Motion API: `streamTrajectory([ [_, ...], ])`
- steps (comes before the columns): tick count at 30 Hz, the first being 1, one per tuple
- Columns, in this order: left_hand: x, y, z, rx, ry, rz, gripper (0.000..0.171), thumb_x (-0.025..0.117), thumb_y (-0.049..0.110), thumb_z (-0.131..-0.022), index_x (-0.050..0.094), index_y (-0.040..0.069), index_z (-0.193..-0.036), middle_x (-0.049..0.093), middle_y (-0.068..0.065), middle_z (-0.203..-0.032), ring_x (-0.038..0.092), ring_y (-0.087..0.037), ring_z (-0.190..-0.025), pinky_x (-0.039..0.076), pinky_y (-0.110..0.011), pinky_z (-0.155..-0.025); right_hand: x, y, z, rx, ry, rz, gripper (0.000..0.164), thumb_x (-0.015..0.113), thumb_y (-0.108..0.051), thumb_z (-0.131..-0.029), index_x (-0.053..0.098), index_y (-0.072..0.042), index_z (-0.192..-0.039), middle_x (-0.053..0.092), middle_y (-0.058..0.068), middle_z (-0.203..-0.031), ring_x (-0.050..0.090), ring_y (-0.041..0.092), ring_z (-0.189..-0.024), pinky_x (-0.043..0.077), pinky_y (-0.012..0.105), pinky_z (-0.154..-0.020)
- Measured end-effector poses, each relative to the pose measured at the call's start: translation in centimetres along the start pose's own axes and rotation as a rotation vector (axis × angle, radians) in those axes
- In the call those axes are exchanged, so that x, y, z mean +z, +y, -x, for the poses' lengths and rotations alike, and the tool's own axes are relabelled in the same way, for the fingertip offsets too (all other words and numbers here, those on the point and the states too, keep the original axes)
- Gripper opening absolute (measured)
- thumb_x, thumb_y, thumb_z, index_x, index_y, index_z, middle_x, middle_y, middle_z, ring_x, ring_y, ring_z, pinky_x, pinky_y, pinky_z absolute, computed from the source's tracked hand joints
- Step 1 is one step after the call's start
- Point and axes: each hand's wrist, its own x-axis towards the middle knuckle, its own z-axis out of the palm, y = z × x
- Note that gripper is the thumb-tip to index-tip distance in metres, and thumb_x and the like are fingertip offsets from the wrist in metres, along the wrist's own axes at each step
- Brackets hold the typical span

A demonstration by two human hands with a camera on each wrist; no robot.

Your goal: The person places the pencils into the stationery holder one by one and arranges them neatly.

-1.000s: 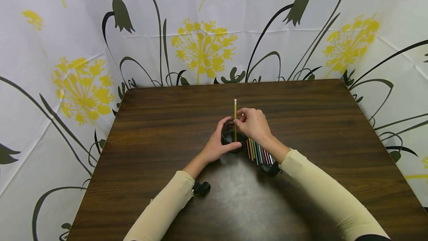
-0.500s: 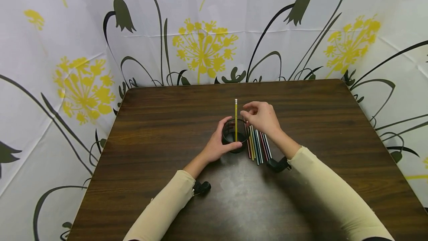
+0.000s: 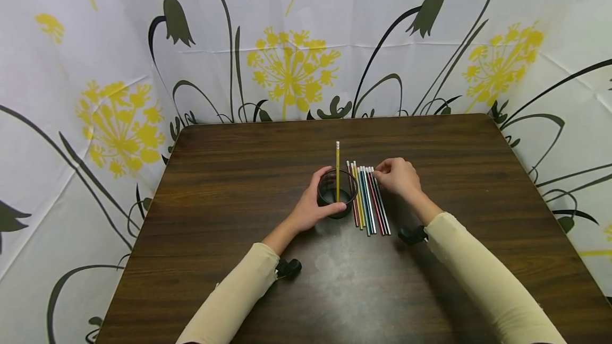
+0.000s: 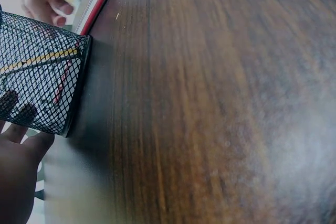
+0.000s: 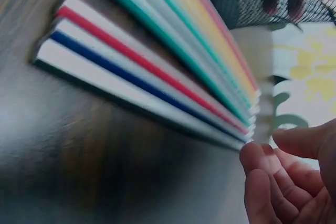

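My left hand (image 3: 308, 206) grips a black mesh pencil cup (image 4: 44, 72) from its left side, thumb at the near side and fingers around the back. Inside the cup a yellow pencil (image 3: 338, 174) stands upright, eraser end up. To the right of the cup lies a row of pencils (image 3: 370, 200) in red, yellow, green, blue and white, their eraser ends pointing away from me. My right hand (image 3: 399, 177) is at the far end of the row, fingertips right at the erasers. In the right wrist view that hand's thumb (image 5: 302, 141) is apart from the bent fingers.
The dark wooden table (image 3: 229, 174) reaches back to a white curtain (image 3: 306, 9) printed with flowers. Small black wrist cameras sit by both cuffs, the left camera (image 3: 288, 268) and the right camera (image 3: 412, 235) both low over the tabletop.
My right hand has let go of the yellow pencil, now standing in the cup, and moved right to the far end of the pencil row. The left hand stays on the cup.
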Motion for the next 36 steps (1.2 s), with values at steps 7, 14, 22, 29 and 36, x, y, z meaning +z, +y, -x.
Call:
streamTrajectory([
  [7, 0.2, -0.2, 0.1, 0.016, 0.001, -0.002, 0.09, 0.079, 0.033, -0.085, 0.022, 0.019, -0.154, 0.044, 0.001, -0.145, 0.041, -0.026, -0.133, 0.03, -0.054, -0.107, 0.4, 2.0, 0.0, 0.082, -0.147, 0.008, 0.023, 0.069, -0.03, -0.092, 0.071, -0.007, -0.096, 0.069, 0.004, -0.073, 0.064, 0.015, -0.058, 0.051, 0.031, -0.054],
  [14, 0.1, -0.1, 0.0, 0.001, -0.003, -0.021, 0.091, 0.078, 0.037, -0.084, 0.021, 0.023, -0.154, 0.043, 0.005, -0.145, 0.041, -0.021, -0.133, 0.031, -0.051, -0.108, 0.3, 2.4, -0.1, 0.097, -0.176, 0.029, 0.021, 0.07, -0.029, -0.092, 0.071, -0.008, -0.096, 0.069, 0.002, -0.07, 0.065, 0.015, -0.057, 0.051, 0.033, -0.055],
  [22, 0.0, -0.2, 0.1, 0.0, -0.006, -0.025, 0.091, 0.079, 0.033, -0.085, 0.021, 0.02, -0.154, 0.043, 0.005, -0.143, 0.042, -0.021, -0.132, 0.032, -0.05, -0.108, 0.4, 1.7, 0.4, 0.099, -0.149, 0.133, 0.02, 0.07, -0.029, -0.089, 0.069, -0.01, -0.093, 0.067, 0.0, -0.062, 0.062, 0.016, -0.053, 0.044, 0.036, -0.055],
  [29, 0.0, -0.2, 0.1, 0.007, -0.004, -0.017, 0.09, 0.078, 0.037, -0.084, 0.021, 0.023, -0.154, 0.043, 0.006, -0.144, 0.042, -0.02, -0.132, 0.031, -0.05, -0.108, 0.2, 1.0, 0.5, 0.096, -0.136, 0.216, 0.02, 0.071, -0.031, -0.087, 0.069, -0.012, -0.093, 0.065, -0.004, -0.056, 0.061, 0.015, -0.053, 0.044, 0.039, -0.058],
  [36, 0.0, -0.3, 0.0, 0.016, 0.002, -0.017, 0.092, 0.078, 0.041, -0.083, 0.021, 0.021, -0.154, 0.044, 0.003, -0.144, 0.042, -0.023, -0.133, 0.031, -0.052, -0.107, -0.1, 1.1, 0.4, 0.112, -0.127, 0.191, 0.019, 0.069, -0.029, -0.088, 0.068, -0.01, -0.091, 0.065, -0.002, -0.057, 0.062, 0.015, -0.054, 0.043, 0.037, -0.056],
])
